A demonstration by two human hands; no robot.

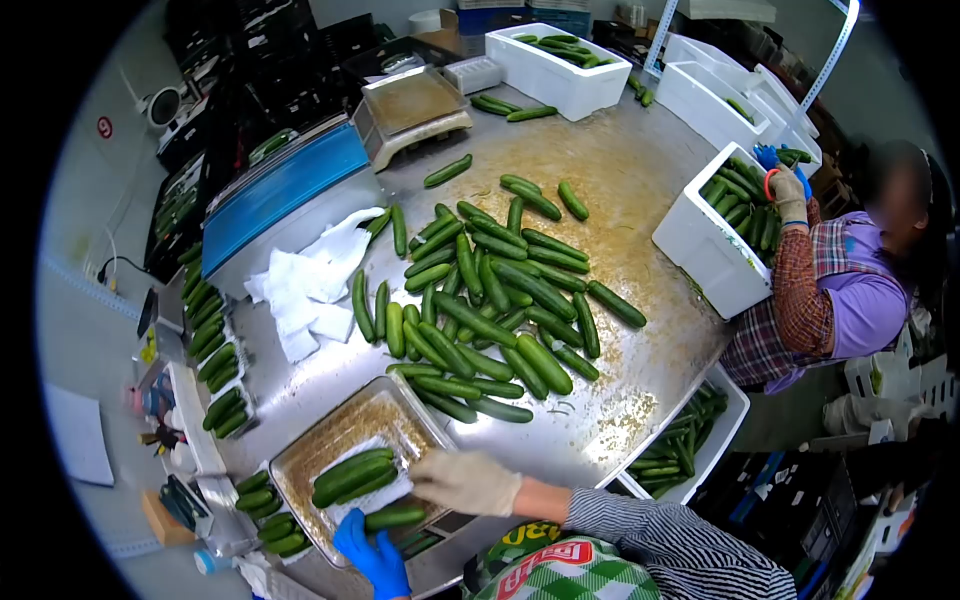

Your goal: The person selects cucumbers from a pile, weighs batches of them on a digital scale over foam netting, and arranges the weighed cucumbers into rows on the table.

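Near the bottom, my left hand (371,553), in a blue glove, has its fingers and thumb around the left end of a single cucumber (396,516). My right hand (468,481), in a beige glove, reaches over the right rim of a shallow metal tray (308,437). Its fingertips are blurred beside a small white pack, so their grip is unclear. In that pack lie a few cucumbers (354,474) side by side. Beyond the tray spreads a big loose pile of cucumbers (490,300) on the steel table (520,440).
White cloths (318,280) lie left of the pile. Packed cucumbers (215,350) line the left edge. A scale (405,105) and a foam box (555,75) stand behind. At right, a co-worker (830,290) handles cucumbers at another foam box (700,245); a white crate (735,410) sits below.
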